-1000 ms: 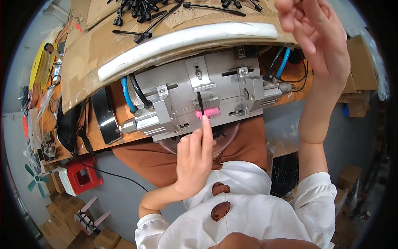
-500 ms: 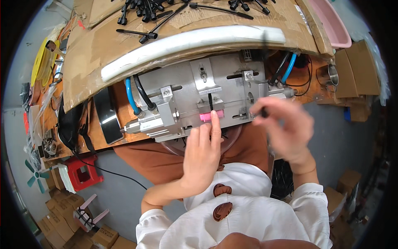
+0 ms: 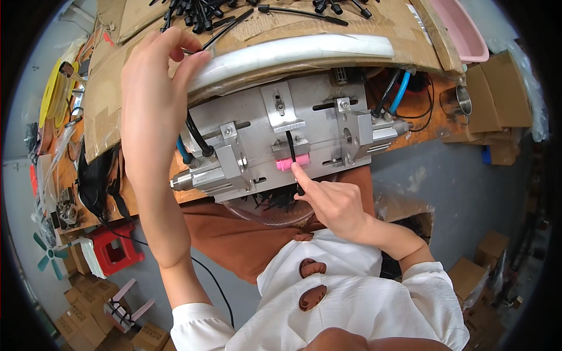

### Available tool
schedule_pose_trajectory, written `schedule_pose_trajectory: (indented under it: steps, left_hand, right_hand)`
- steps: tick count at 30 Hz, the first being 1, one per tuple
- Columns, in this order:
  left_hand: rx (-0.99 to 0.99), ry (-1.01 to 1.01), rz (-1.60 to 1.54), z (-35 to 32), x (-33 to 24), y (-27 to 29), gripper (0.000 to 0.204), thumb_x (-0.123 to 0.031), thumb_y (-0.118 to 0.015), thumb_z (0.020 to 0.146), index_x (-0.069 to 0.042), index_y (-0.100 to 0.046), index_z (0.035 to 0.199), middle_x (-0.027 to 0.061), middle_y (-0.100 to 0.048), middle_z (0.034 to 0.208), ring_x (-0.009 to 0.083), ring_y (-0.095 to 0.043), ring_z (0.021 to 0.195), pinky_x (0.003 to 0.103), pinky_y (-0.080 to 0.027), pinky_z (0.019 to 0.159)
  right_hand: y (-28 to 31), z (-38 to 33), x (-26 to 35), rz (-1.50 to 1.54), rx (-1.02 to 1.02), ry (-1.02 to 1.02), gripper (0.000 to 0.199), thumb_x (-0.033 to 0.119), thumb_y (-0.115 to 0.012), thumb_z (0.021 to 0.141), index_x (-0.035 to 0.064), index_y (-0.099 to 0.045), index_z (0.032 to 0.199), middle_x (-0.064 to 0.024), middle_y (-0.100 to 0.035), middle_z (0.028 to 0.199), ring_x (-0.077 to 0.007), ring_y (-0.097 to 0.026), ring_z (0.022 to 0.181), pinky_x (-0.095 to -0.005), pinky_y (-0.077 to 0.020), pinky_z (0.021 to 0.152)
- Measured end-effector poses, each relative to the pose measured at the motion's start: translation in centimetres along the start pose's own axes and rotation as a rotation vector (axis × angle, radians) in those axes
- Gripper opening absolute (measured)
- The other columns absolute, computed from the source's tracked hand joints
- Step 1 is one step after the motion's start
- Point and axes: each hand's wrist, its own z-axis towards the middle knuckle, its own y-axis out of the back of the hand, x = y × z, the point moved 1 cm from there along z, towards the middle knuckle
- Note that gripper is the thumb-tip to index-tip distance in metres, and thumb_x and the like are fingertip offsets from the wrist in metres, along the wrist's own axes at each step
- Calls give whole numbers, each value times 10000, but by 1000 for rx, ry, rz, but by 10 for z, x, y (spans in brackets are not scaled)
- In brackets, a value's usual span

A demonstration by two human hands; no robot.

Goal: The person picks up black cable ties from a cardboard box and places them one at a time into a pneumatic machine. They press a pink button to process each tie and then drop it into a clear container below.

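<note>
My right hand (image 3: 333, 205) is closed at the near end of a thin black rod (image 3: 290, 146), its index fingertip pressing at the pink block (image 3: 285, 163). The rod runs across that block toward a small metal holder on the steel fixture plate (image 3: 316, 131). Over the cardboard at the upper left, my left hand (image 3: 155, 76) pinches near the capped end of another black rod (image 3: 231, 28); its fingers partly hide the grip. Several black rods with thick capped ends (image 3: 202, 14) lie heaped beyond it.
A white padded strip (image 3: 298, 50) edges the cardboard (image 3: 374, 23). Metal cylinders (image 3: 219, 175) with blue and black hoses flank the fixture. A clear bowl (image 3: 257, 217) with black pieces sits at my lap. A metal cup (image 3: 456, 102) stands right, below a pink tub (image 3: 462, 29).
My left hand has left the pink block and reached up to the rods on the cardboard. My right hand has come in from the right to the block, bringing a black rod.
</note>
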Motion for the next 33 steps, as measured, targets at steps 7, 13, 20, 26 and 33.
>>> schedule_pose_trajectory:
  steps: [7, 13, 20, 26, 33]
  left_hand:
    - [-286, 29, -107, -103, -54, -5, 301, 126, -638, 715, -3, -638, 988, 107, -638, 944, 265, -581, 798, 337, -455, 729]
    - [169, 12, -119, -172, -102, -62, 628, 54, -572, 735, 100, -426, 1344, 124, -537, 979, 252, -502, 828, 333, -455, 761]
    - [303, -9, -14, -163, -108, -74, 730, 75, -569, 701, 107, -331, 1390, 112, -493, 1012, 229, -474, 833, 308, -464, 763]
    - [325, -14, -28, -160, -91, -64, 733, 64, -580, 705, 76, -338, 1396, 129, -494, 1031, 252, -484, 858, 338, -462, 779]
    - [-180, -85, 120, -23, -10, -15, 232, -38, -556, 859, -60, -606, 1084, 110, -561, 924, 298, -512, 914, 385, -421, 823]
  right_hand:
    - [68, 119, -19, -413, -192, 303, 446, 78, -708, 687, 21, -625, 1121, -39, -550, 698, -148, -572, 548, -257, -433, 429]
    - [59, 248, -61, -588, -100, 155, 88, 36, -596, 749, -22, -653, 782, -238, -658, 796, -333, -674, 704, -390, -542, 618]
    - [138, 192, -19, 173, -17, -56, 205, 160, -647, 866, -37, -682, 912, -101, -680, 677, -93, -616, 554, -224, -458, 476]
    - [108, 110, -14, 728, -161, -141, 267, -82, -619, 775, -8, -600, 1031, -119, -684, 827, -147, -668, 740, -210, -488, 529]
    - [19, -3, -3, 80, -124, 22, 617, 28, -734, 710, -25, -534, 1292, -35, -572, 622, -136, -499, 466, -299, -399, 436]
